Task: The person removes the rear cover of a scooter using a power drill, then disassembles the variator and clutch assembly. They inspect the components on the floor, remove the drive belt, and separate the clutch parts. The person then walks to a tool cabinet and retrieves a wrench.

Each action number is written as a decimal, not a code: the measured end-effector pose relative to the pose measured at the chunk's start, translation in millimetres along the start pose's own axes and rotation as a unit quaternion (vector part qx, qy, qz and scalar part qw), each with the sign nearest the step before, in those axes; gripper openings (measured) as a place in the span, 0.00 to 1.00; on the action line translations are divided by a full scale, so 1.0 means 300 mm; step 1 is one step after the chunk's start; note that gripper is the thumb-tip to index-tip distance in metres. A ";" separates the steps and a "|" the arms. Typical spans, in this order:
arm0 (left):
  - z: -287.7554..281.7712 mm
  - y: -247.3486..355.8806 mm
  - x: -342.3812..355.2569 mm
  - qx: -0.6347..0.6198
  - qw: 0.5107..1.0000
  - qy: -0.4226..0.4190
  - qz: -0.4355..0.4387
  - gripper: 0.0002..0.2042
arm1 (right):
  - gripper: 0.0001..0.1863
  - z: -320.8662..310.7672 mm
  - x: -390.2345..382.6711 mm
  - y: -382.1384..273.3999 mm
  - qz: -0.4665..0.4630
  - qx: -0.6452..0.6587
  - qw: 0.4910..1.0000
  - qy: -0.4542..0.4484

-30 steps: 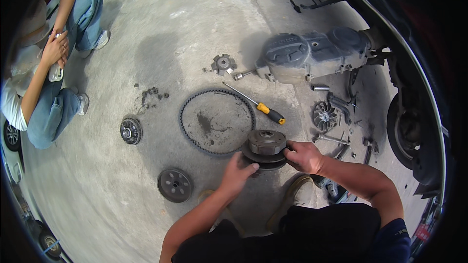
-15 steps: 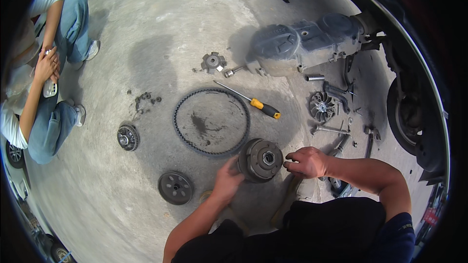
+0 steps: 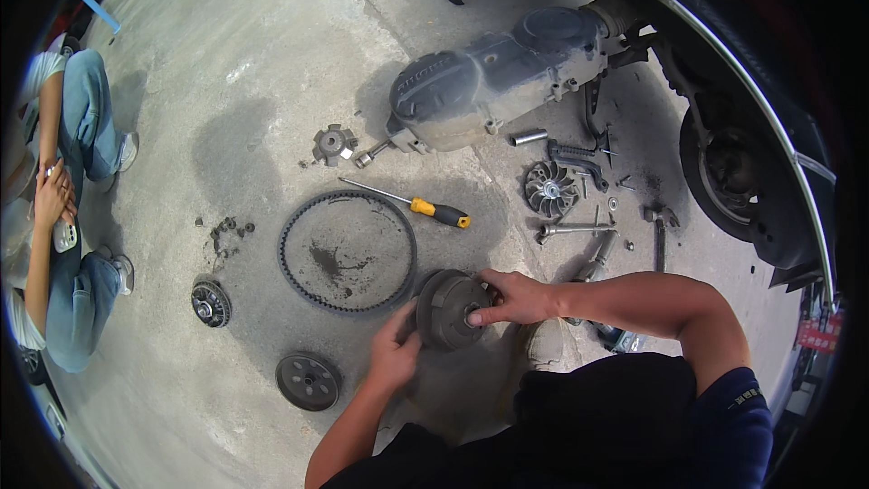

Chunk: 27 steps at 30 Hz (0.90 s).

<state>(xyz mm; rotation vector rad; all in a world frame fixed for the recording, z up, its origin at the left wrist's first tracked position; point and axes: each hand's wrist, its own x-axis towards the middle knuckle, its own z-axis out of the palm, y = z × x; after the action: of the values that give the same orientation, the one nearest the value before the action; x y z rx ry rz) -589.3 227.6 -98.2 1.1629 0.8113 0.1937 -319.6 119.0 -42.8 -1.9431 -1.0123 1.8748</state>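
I hold a dark round clutch and pulley assembly (image 3: 444, 312) low in front of me. My left hand (image 3: 398, 348) grips the plates from the left side. My right hand (image 3: 510, 297) clasps its right side, thumb on the centre hub. A toothed drive belt (image 3: 411, 250) lies in a loop on the concrete just beyond, beside a yellow and black screwdriver (image 3: 429, 208). A dark perforated drum (image 3: 308, 380), a smaller pulley part (image 3: 211, 302) and several small black pieces (image 3: 226, 235) lie to the left.
A crouching person (image 3: 77, 127) holds a phone at left. A grey engine casing (image 3: 496, 79) juts from a vehicle with a wheel (image 3: 724, 183) at right. A finned disc (image 3: 549, 188), metal sleeve (image 3: 528, 137), long bolt tool (image 3: 572, 230) and slotted ramp plate (image 3: 334, 143) lie on the floor.
The assembly has tipped from lying level to facing rightward and toward me, and my right thumb has come onto its hub. The surroundings have shifted in view as the camera moved.
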 end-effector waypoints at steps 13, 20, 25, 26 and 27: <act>0.068 0.254 -0.016 0.607 0.763 -0.065 0.212 0.29 | 0.54 0.054 -0.016 0.056 -0.071 0.214 0.974 0.030; 0.055 0.181 -0.030 0.594 0.700 -0.032 0.397 0.18 | 0.39 -0.016 -0.042 0.133 -0.029 0.189 0.980 -0.053; 0.046 0.135 -0.078 0.588 0.684 -0.059 0.427 0.17 | 0.27 -0.002 -0.037 0.143 0.086 0.196 0.973 -0.082; 0.043 0.127 -0.084 0.584 0.689 -0.066 0.424 0.17 | 0.28 0.012 -0.036 0.140 0.096 0.174 0.976 -0.091; 0.040 0.119 -0.089 0.583 0.684 -0.074 0.432 0.17 | 0.29 0.024 -0.037 0.137 0.111 0.139 0.979 -0.097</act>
<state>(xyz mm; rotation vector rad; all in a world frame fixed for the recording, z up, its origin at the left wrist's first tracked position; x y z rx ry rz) -591.0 219.5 -52.9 2.7242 0.0567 0.3652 -313.5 80.2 -60.7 -1.7951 -0.5558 2.2264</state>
